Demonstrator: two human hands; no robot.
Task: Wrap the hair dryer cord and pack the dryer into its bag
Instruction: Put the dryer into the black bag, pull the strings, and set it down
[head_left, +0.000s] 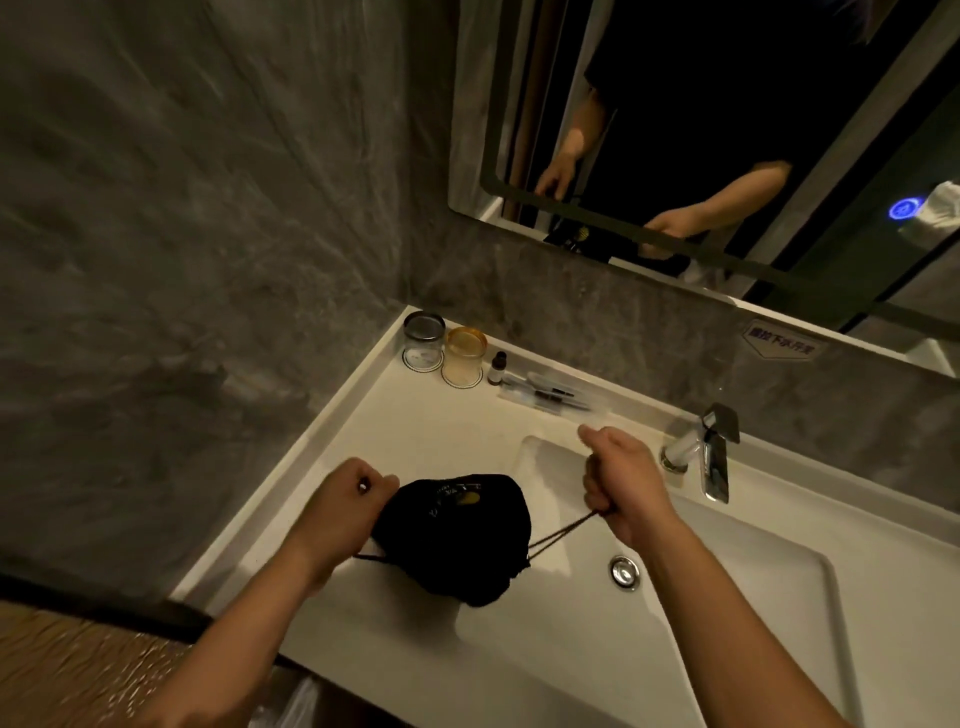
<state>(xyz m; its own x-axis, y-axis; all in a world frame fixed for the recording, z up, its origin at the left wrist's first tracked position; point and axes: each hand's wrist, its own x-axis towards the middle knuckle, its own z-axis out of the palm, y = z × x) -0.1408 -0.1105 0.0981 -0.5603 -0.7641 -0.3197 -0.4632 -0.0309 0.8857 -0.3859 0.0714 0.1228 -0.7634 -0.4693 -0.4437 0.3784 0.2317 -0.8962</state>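
Far left, back of counter: clear glass jar (424, 340), amber jar (464, 362), small dark bottle (498, 368), all just beside each other. Left hand (340, 512) curled into fist, gripping bag's L side, pinching drawstring (563, 535) end. Black drawstring bag (460, 538) on white counter (363, 431) at basin's L edge, bulging, long axis approx upper-L to lower-R, cinched mouth twd viewer. Dryer itself not visible. Right hand (621, 480) fisted, clamped on cord, pulled taut to R over sink (727, 597). Drain (624, 571) below; faucet (701, 452) far R.
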